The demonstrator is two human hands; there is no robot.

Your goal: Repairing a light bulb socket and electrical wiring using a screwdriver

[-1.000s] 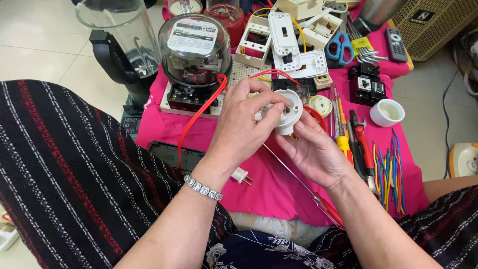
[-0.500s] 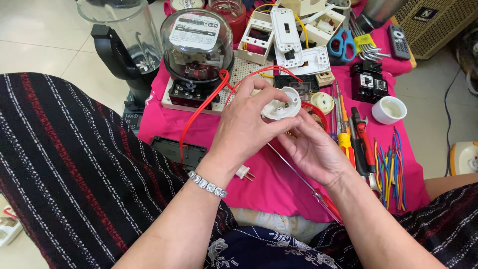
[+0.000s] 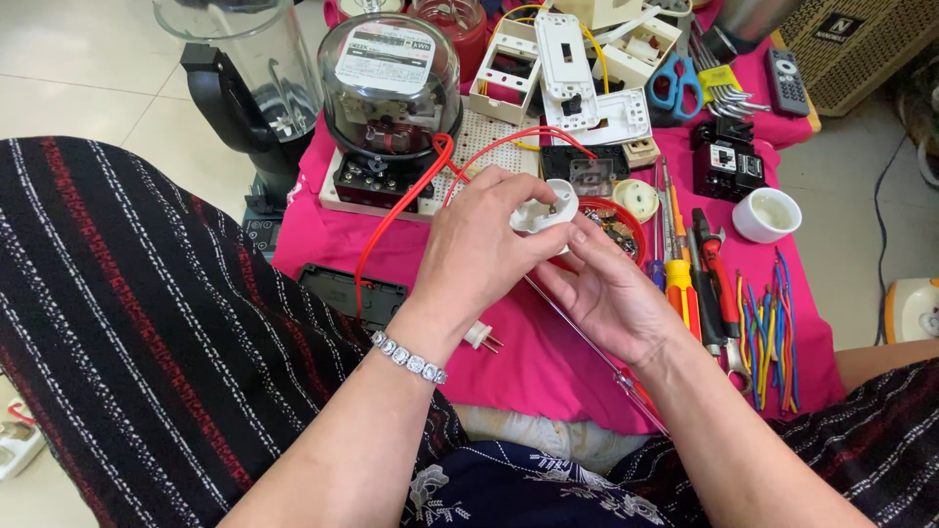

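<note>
A home electrical hobby corner on a tiled floor: beyond the left hand (image 3: 479,249) sit an electricity meter (image 3: 389,83) and blender (image 3: 249,73); screwdrivers (image 3: 685,264) and coloured wires (image 3: 768,328) lie beside the right hand (image 3: 611,293) on pink cloth (image 3: 548,362)

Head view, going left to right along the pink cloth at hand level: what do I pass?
Red wire → left hand → white round socket held in its fingers → right hand → screwdrivers → coloured wire bundle → white cup, farther back.
</note>
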